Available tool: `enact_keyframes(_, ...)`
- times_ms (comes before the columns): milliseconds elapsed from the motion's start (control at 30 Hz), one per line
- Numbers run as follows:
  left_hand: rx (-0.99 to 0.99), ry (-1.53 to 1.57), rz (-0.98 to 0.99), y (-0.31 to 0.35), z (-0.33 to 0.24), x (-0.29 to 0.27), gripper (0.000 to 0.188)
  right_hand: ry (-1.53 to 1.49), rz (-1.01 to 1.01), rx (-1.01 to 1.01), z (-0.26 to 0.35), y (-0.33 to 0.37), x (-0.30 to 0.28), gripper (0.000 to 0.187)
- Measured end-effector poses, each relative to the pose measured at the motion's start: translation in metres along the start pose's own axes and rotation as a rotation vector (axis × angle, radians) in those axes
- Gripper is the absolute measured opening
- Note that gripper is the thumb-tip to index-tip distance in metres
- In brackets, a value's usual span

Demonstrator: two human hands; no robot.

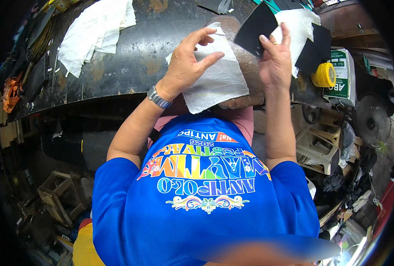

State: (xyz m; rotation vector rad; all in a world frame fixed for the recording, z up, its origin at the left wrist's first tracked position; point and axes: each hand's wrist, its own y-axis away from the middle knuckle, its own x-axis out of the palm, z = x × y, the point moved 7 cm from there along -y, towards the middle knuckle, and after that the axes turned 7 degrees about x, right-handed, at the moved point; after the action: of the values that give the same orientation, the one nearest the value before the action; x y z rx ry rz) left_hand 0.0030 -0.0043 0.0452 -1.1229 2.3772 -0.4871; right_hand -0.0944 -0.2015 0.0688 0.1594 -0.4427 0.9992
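Observation:
Over the dark worktable, my left hand [183,64] is open, its thumb and fingers spread above a white textured sheet [221,77]. That sheet lies over a worn brown block or form [250,75] at the table's near edge and hangs slightly toward my lap. My right hand [274,66] is raised to the right of the sheet, pinching a flat black piece [257,29] with one curved edge. The piece is tilted, and its lower corner is partly hidden behind my fingers. Whether it is leather or another material I cannot tell.
White sheets [97,33] lie fanned at the table's left. More white sheets [299,29] and black pieces [314,51] lie at the right, beside a yellow round container [324,75] and a green-and-white can [340,77]. Plastic stools [319,146] and a fan [371,122] stand lower right.

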Motion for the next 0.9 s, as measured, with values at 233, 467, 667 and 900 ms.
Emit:
enact_keyframes(233, 0.311, -0.531, 0.29, 0.016, -0.005, 0.027, 0.057, 0.398, 0.116, 0.16, -0.003, 0.003, -0.04, 0.066)
enact_keyframes(467, 0.341, -0.553, 0.283, 0.018, -0.003, 0.025, 0.061, 0.469, 0.124, 0.17, -0.025, 0.0, -0.041, 0.06)
enact_keyframes(667, 0.326, -0.59, 0.283, 0.013, -0.003, 0.029, 0.062, 0.568, 0.149, 0.161, -0.026, 0.0, -0.035, 0.058)
enact_keyframes(900, 0.305, -0.667, 0.295, 0.005, 0.0, 0.037, 0.069, 0.645, 0.135, 0.151, -0.03, -0.003, -0.038, 0.055)
